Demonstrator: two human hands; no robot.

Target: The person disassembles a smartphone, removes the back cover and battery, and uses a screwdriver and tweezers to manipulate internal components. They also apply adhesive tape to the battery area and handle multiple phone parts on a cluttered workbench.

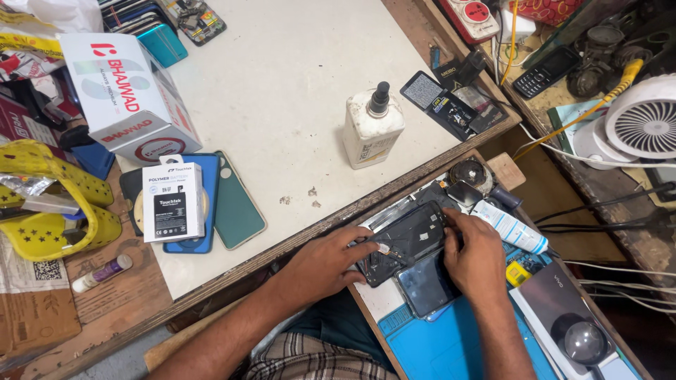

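Observation:
An opened black phone body [408, 236] lies on a pull-out shelf below the white tabletop [296, 105]. My left hand [331, 260] rests at its left end, fingers pinching a thin tool with a pale tip [384, 248] against the phone's inside. My right hand [475, 253] grips the phone's right edge. A dark glass panel [426, 285] lies just under the phone, partly on the blue work mat [436, 345].
A white squeeze bottle [373, 127] stands on the tabletop. A white box [130, 95], a battery pack [172, 200] and phone covers [236, 207] lie at left. A white tube [510, 226], a round lens [584, 341], a fan [641, 119] and cables sit at right.

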